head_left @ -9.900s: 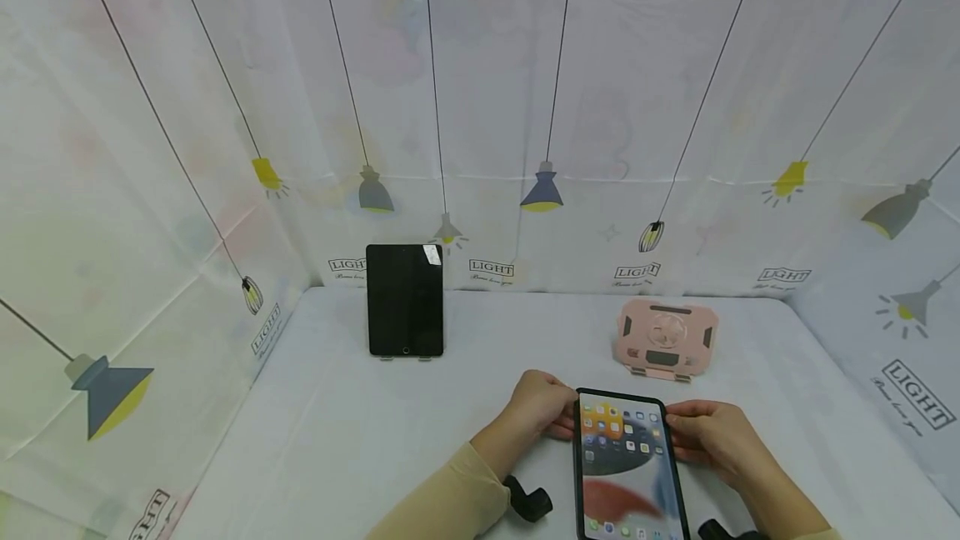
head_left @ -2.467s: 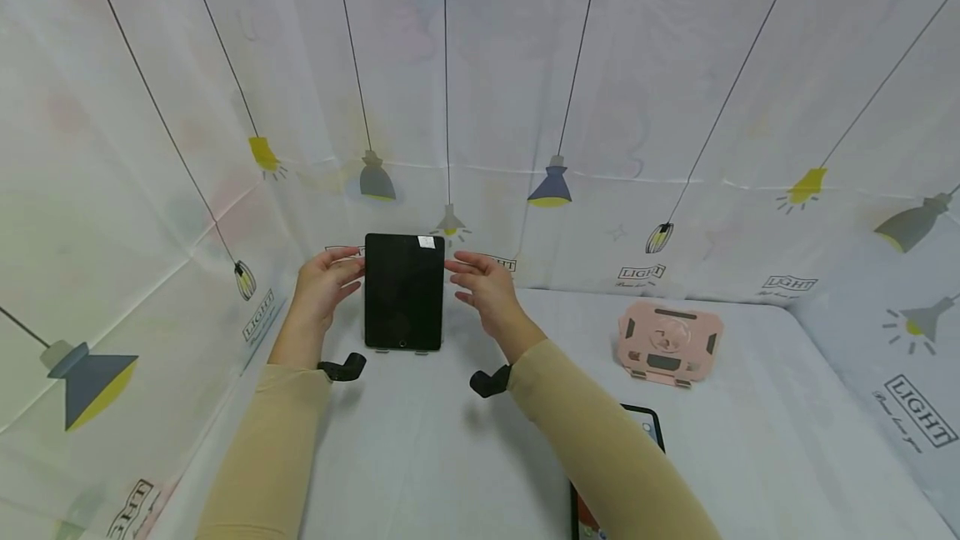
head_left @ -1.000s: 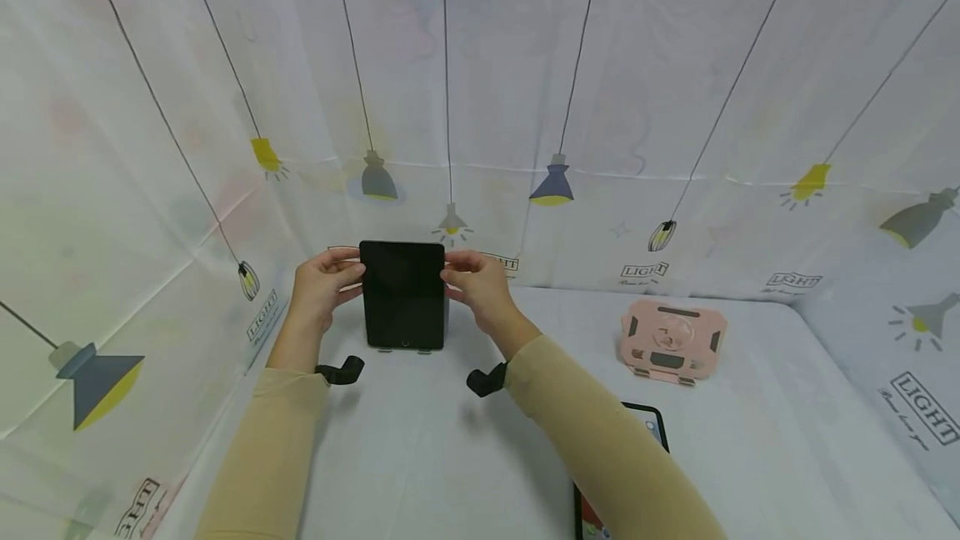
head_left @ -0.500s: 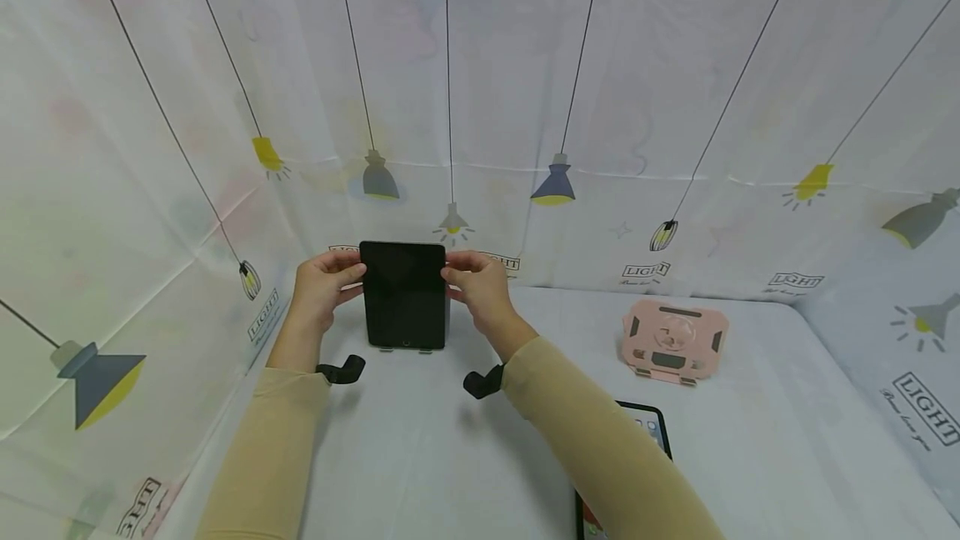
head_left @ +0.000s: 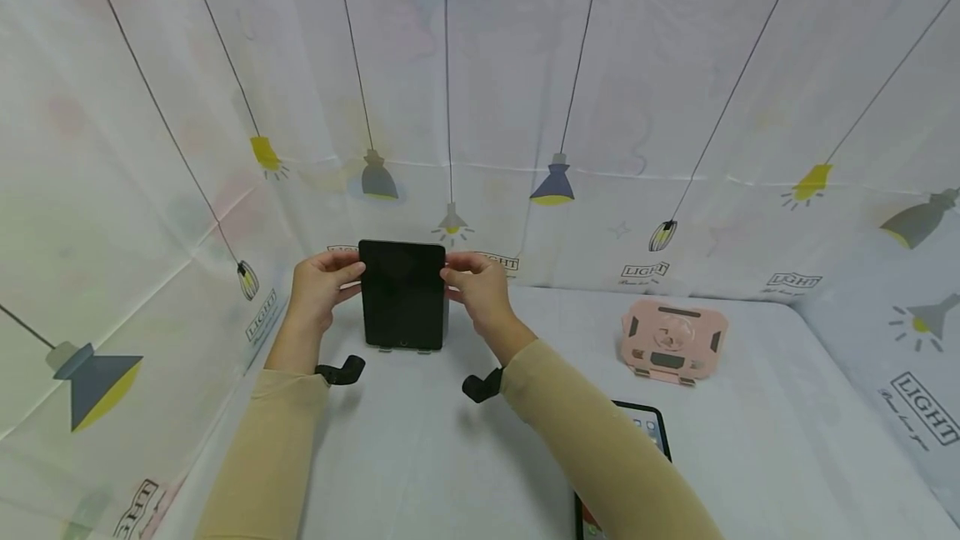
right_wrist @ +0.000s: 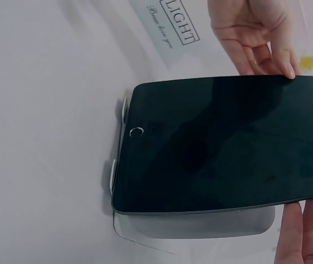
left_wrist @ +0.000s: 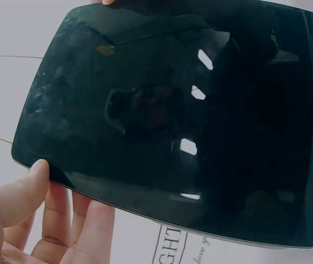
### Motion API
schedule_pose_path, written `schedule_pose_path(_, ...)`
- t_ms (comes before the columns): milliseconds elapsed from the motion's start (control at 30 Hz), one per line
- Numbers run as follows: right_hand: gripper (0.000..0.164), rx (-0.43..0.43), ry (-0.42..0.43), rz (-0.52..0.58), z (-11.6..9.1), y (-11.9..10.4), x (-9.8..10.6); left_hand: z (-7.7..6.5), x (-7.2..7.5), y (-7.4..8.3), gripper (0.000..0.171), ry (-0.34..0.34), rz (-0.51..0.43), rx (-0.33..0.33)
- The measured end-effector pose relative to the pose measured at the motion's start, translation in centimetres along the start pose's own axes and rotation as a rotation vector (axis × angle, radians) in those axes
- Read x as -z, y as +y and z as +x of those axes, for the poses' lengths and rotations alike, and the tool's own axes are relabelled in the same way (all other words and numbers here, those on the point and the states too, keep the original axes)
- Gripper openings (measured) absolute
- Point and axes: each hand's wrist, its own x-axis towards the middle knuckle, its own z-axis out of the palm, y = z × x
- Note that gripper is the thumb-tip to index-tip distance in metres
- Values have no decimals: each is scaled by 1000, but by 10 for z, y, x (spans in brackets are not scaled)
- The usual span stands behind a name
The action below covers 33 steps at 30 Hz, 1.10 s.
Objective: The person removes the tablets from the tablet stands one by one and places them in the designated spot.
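Observation:
A black tablet (head_left: pixel 403 298) with a round home button stands upright at the back left of the table, its lower edge at the small lips of a pale stand (right_wrist: pixel 211 223). My left hand (head_left: pixel 318 286) pinches the tablet's left edge near the top, thumb on the front and fingers behind. On the opposite edge, my right hand (head_left: pixel 480 286) grips in the same way. The right wrist view shows the tablet tipped away from the stand's back plate. Partly under my right sleeve, a second tablet (head_left: pixel 649 425) with a lit screen lies flat on the table.
A pink tablet stand (head_left: pixel 673 342) stands at the back right. Black camera mounts (head_left: pixel 341 370) stick out from my wrists. A white cloth printed with lamps (head_left: pixel 551 182) hangs behind and beside the white table (head_left: pixel 420 457).
Since 2.5 s ago, my loosely spread hands have closed on the black tablet's edges, and its top has tipped forward. Earlier, they held the lit tablet's edges. The last second shows almost no motion.

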Motion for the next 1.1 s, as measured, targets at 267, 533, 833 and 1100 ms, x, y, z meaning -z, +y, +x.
schedule_pose_path(267, 17, -7, -7, 2, -3, -3, 1, -4, 1, 7, 25, 2, 54, -16)
schedule_pose_path(533, 18, -26, -12, -11, -7, -6, 3, -8, 2, 11, 22, -15, 38, -8)
schedule_pose_path(833, 18, -62, -40, 26, -11, -6, 4, -12, 5, 7, 23, -10, 84, 17)
schedule_pose_path(1100, 19, -102, -46, 20, -17, -4, 7, -16, 4, 5, 30, -25, 112, 30)
